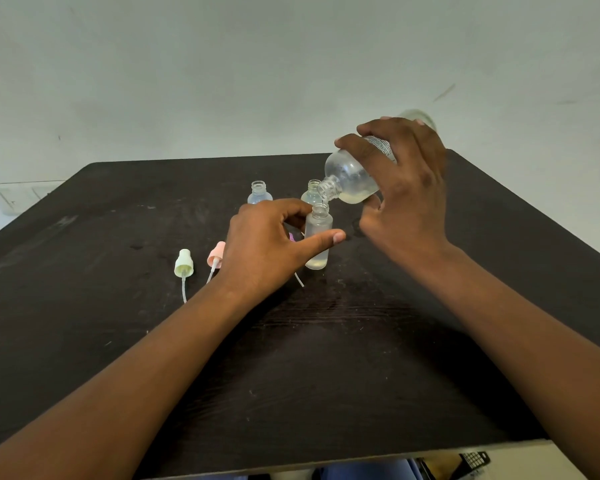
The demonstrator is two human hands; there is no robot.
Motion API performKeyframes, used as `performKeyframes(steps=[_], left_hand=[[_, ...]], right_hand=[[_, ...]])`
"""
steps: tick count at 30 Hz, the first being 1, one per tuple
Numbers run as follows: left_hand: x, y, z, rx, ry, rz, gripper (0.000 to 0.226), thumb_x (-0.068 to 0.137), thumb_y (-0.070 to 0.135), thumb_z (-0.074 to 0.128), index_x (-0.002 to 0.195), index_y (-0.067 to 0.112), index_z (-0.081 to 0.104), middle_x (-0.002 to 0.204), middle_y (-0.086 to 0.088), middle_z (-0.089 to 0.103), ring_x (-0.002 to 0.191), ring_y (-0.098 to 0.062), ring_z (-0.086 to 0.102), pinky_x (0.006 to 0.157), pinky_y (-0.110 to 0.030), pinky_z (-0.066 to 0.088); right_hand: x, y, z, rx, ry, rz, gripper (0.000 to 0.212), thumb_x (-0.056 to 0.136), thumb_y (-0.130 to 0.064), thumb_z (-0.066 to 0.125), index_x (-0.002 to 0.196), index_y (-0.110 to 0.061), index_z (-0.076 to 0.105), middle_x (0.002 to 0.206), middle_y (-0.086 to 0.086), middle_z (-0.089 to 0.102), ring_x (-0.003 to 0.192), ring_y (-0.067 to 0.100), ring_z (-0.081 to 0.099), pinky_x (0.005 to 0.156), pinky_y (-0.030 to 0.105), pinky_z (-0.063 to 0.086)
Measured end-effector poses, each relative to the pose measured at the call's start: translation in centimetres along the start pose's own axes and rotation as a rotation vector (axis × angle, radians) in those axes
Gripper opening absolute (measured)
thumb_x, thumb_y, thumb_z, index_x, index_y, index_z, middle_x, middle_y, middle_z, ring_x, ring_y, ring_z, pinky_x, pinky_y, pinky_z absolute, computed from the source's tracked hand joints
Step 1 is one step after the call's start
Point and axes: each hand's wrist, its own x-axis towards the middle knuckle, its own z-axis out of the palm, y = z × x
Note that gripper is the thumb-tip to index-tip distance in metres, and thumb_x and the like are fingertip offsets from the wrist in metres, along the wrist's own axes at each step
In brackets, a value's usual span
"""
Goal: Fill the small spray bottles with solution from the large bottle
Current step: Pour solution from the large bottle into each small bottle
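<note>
Pouring: large bottle point(352, 174) tilted neck-down, mouth just over small spray bottle point(317, 237), upright on dark worktop point(326, 358)
R hand point(406, 188): fingers curled round large bottle
L hand point(267, 244): thumb + fingers pinching small bottle
Behind: 2 more open bottles point(259, 192)
Left: green sprayer cap point(183, 266), pink cap point(216, 255), lying flat

Dark, scuffed table point(326, 375) set against a pale wall point(222, 64); wall switch plate point(18, 199) at far left.
</note>
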Motion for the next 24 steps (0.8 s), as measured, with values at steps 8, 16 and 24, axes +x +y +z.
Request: performKeyframes(steps=[8,16,24], left_hand=[[-0.05,0.20,-0.08,0.001,-0.007,-0.008,0.040,0.076,0.064,0.082,0.100,0.031,0.082,0.074,0.025,0.069,0.066,0.006,0.064,0.065,-0.019,0.050],[-0.09,0.39,-0.21,-0.003,-0.008,-0.025,0.042,0.076,0.064,0.082,0.102,0.031,0.082,0.076,0.026,0.070,0.068,0.006,0.065,0.067,-0.021,0.055],[0.06,0.19,-0.19,-0.018,-0.008,-0.010,0.044,0.077,0.064,0.081,0.104,0.030,0.083,0.081,0.019,0.075,0.063,0.010,0.060,0.063,-0.012,0.042]], right_hand=[[0.00,0.07,0.08,0.011,0.005,-0.006,0.070,0.066,0.000,0.055,0.131,-0.022,0.070,0.136,0.006,0.063,0.133,0.033,0.056,0.118,0.051,0.034],[-0.05,0.11,0.16,0.011,-0.004,-0.001,0.071,0.065,0.000,0.056,0.131,-0.023,0.070,0.136,0.006,0.063,0.133,0.032,0.056,0.119,0.050,0.033],[-0.16,0.31,0.40,0.012,0.006,-0.011,0.072,0.065,0.001,0.058,0.132,-0.022,0.069,0.135,0.006,0.064,0.131,0.032,0.056,0.116,0.051,0.036]])
